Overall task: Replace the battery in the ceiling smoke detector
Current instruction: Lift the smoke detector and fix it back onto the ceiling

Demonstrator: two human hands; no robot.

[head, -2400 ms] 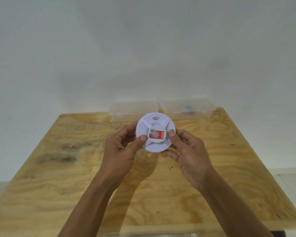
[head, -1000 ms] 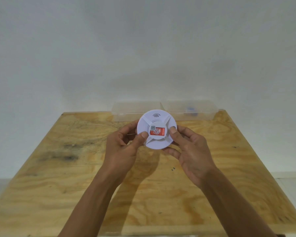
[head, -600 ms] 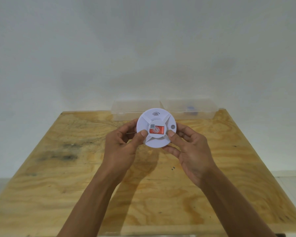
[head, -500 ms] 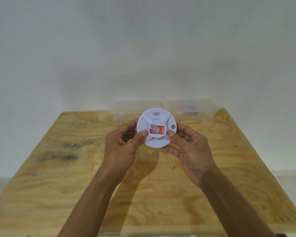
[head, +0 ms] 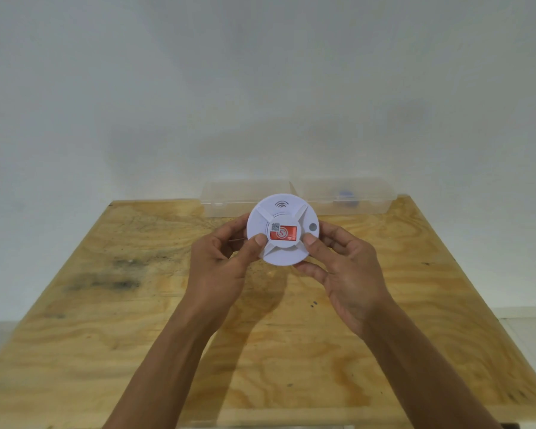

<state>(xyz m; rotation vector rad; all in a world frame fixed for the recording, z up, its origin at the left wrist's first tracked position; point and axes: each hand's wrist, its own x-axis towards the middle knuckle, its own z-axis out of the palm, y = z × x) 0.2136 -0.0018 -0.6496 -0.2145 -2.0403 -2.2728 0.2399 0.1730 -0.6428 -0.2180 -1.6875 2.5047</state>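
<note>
Thumbs sit on the face of the smoke detector [head: 283,230], one either side of its red label [head: 283,234], while the rest of my fingers curl behind the rim. My left hand [head: 220,264] pinches the disc's left edge and my right hand [head: 344,267] pinches the lower right, so the white housing is caught between both grips just above the middle of the frame. I hold it raised off the table [head: 136,320], face tilted toward me, because I judge the job now is to find how the body twists or pries apart; a two-sided hold lets one hand brace while the other turns. The small grey button [head: 313,227] sits at the disc's right edge, just above my right thumb, left uncovered.

Below is bare plywood with strong grain and a dark smudge [head: 112,283] at middle left. At its far edge, just behind the detector, a clear plastic case [head: 229,196] lies long-ways with something blue [head: 345,196] inside its right half; I cannot tell what it is. Behind that is a plain pale wall [head: 260,88], and a strip of light floor [head: 526,332] shows at lower right.
</note>
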